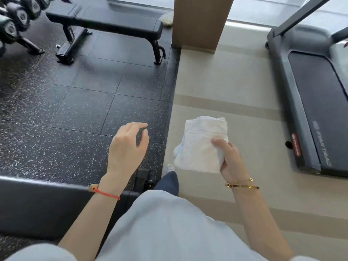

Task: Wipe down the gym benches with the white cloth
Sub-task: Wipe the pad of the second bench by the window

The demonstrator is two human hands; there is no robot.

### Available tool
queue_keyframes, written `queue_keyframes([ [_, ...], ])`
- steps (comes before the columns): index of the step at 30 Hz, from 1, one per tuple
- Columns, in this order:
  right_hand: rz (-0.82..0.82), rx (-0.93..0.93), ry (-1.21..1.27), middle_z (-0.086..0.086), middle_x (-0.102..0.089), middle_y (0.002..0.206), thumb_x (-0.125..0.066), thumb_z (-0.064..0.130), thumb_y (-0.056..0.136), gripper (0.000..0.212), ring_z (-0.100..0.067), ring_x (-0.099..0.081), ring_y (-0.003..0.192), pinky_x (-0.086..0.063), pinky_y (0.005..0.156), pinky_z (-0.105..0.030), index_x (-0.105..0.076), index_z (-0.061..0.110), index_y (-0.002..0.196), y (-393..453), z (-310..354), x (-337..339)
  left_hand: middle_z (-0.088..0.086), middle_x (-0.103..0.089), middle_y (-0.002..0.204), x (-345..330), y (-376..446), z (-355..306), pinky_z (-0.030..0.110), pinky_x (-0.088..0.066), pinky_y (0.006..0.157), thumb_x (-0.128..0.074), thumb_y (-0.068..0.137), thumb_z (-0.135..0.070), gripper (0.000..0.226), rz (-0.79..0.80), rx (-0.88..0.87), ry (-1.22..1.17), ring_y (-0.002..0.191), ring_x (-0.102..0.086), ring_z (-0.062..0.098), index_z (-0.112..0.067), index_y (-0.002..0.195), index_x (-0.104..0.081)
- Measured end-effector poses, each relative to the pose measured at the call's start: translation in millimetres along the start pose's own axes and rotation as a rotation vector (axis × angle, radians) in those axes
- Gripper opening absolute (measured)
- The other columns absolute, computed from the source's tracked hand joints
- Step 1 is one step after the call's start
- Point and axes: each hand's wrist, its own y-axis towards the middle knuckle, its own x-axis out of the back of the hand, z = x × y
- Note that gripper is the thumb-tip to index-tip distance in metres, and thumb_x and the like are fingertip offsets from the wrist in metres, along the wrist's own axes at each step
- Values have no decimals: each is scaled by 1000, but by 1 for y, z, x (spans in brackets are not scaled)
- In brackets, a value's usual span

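Currently, the right hand [230,159] grips the folded white cloth [202,144] by its lower right edge, thumb on top and fingers curled underneath. The cloth is held in the air above the beige floor [235,87], touching neither bench.

The left hand [128,146] holds nothing. Its fingers are loosely curved, with the thumb apart from the index finger. It hovers over the black speckled mat [66,110], just beyond the far edge of the near bench [41,202]. The left forearm crosses above that bench's right end. A red cord [106,193] sits on the left wrist; gold bracelets [243,184] sit on the right wrist.

The near bench has a black padded top and runs along the lower left of the view. A black frame part [144,178] shows at its right end.

The far bench [113,21] stands on the mat at the upper left, well apart from both hands. Its pad is black and its legs rest on the mat. A dumbbell rack [17,21] stands beside its left end.

A wooden column [199,21] stands at the mat's far right corner, where mat meets beige floor. A treadmill [312,95] stands on the beige floor at the right edge of the view.

The person's light shirt [169,228], a dark trouser leg [168,182] and a white shoe [170,167] show at the mat's right edge.
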Motion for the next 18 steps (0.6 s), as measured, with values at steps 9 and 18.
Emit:
queue_keyframes([
  [9, 89, -8, -40, -21, -66, 121, -54, 9, 93, 33, -32, -66, 104, -52, 90, -43, -59, -2, 124, 160, 106, -68, -1, -68, 114, -16, 182, -10, 32, -47, 90, -56, 96, -22, 22, -54, 33, 50, 107, -60, 20, -17, 113, -67],
  [18, 156, -29, -48, -17, -68, 119, -57, 10, 92, 34, -27, -67, 104, -53, 88, -40, -61, 0, 123, 331, 169, -146, -3, -68, 113, -47, 355, 15, 31, -48, 87, -55, 96, -24, 22, -90, 88, 78, 105, -60, 17, -18, 113, -68],
])
